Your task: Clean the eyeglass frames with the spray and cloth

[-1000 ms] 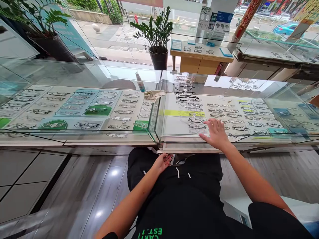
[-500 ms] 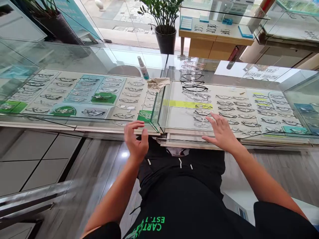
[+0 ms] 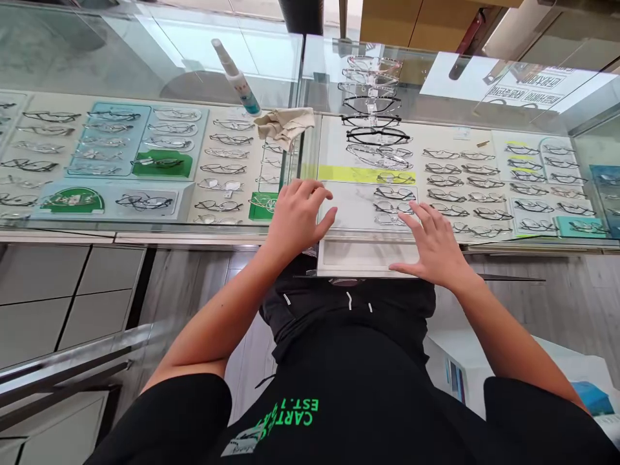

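Note:
My left hand (image 3: 301, 216) is over the glass counter near the seam between two cases, fingers bent and apart from the thumb, holding nothing. To its right, my right hand (image 3: 431, 244) hovers at the counter's front edge, its fingers spread and empty. Beyond my hands, a column of eyeglasses (image 3: 378, 135) runs away from me on the right case. A crumpled beige cloth (image 3: 285, 126) lies on the glass by the seam. Beside the cloth is a spray bottle (image 3: 237, 79) with a white top and blue base.
Rows of eyeglasses (image 3: 225, 169) sit on display boards inside the left case. More eyeglasses (image 3: 487, 184) fill the right case. A shallow white drawer (image 3: 363, 255) juts out at the front between my hands. Metal rails (image 3: 72, 349) stand at the lower left.
The view has tilted down and come closer to the counter. My left hand has moved right and forward over the glass, towards my right hand, which stays near the front edge.

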`<state>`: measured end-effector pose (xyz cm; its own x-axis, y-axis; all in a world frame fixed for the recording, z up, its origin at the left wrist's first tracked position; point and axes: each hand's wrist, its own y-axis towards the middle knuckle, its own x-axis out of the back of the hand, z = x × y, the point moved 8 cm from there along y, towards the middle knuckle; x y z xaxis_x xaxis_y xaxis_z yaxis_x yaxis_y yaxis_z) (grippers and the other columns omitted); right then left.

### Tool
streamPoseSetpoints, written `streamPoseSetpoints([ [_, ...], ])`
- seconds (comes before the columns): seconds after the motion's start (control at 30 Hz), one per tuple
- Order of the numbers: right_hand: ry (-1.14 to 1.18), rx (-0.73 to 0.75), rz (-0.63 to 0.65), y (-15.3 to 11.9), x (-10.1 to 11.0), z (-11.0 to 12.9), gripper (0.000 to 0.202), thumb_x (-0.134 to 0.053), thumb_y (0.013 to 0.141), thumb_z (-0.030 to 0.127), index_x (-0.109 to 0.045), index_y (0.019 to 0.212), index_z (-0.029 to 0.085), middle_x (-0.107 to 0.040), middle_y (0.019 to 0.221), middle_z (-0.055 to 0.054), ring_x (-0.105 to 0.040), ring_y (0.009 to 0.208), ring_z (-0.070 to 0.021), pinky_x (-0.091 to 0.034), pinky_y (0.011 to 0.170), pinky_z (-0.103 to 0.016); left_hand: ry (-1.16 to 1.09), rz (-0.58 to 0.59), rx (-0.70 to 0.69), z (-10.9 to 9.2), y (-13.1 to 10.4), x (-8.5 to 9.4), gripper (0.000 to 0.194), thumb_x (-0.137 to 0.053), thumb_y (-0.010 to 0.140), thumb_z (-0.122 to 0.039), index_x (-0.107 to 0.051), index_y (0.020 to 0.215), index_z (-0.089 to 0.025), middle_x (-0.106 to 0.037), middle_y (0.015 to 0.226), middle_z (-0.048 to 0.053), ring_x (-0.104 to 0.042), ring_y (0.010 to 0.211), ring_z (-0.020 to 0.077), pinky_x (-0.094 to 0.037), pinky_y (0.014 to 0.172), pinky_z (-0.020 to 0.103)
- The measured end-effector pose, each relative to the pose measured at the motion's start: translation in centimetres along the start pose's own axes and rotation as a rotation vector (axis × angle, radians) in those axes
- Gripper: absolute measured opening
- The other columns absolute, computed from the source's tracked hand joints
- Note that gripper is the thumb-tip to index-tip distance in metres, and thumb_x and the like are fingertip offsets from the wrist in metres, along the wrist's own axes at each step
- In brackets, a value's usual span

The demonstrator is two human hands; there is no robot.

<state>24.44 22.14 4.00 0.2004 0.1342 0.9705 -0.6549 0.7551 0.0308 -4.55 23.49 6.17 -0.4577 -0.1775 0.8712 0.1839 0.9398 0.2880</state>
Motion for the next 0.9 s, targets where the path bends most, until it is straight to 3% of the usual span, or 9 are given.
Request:
streamPoseSetpoints([
  [0.5,-0.045,-0.033,-0.013,-0.1,0.5,0.2,0.099,-0.067,0.1,0.074,-0.029,0.178,0.027,-0.034,0.183,-0.02,-0.031,0.168,-0.0494,-0.03,0.13,-0.071,0.068,-0.016,0.126,0.1,-0.6,0.0,0.02,-0.065,0.101,-0.036,-0.068,0.114,-0.02,-0.067,0.127,0.016,-0.06,0.119,0.0367,-0.047,0.104,0.052],
  [0.73,-0.101,-0.053,-0.06,1.3,0.2,-0.9,0.08,-0.056,0.109,0.067,-0.036,0.174,0.027,-0.043,0.179,-0.02,-0.039,0.162,-0.0457,-0.038,0.123,-0.063,0.062,-0.034,0.131,0.5,-0.5,-0.4,0.02,-0.065,0.103,-0.033,-0.072,0.115,-0.018,-0.071,0.127,0.017,-0.062,0.119,0.0363,-0.049,0.102,0.052],
  [0.83,-0.124,-0.061,-0.083,2.2,0.0,-1.5,0.071,-0.052,0.112,0.061,-0.039,0.172,0.027,-0.045,0.177,-0.019,-0.041,0.161,-0.0449,-0.04,0.121,-0.061,0.016,-0.073,0.118,0.3,-0.5,0.6,0.016,-0.066,0.103,-0.031,-0.072,0.112,-0.019,-0.074,0.124,0.017,-0.064,0.118,0.0353,-0.05,0.101,0.052],
  [0.9,-0.136,-0.055,-0.094,2.5,-0.1,-1.6,0.067,-0.052,0.112,0.058,-0.041,0.171,0.027,-0.046,0.177,-0.019,-0.042,0.161,-0.0444,-0.041,0.12,-0.06,-0.117,-0.119,0.024,-1.6,-1.2,2.4,0.011,-0.064,0.105,-0.027,-0.072,0.107,-0.02,-0.077,0.117,0.014,-0.067,0.113,0.0317,-0.052,0.099,0.049],
])
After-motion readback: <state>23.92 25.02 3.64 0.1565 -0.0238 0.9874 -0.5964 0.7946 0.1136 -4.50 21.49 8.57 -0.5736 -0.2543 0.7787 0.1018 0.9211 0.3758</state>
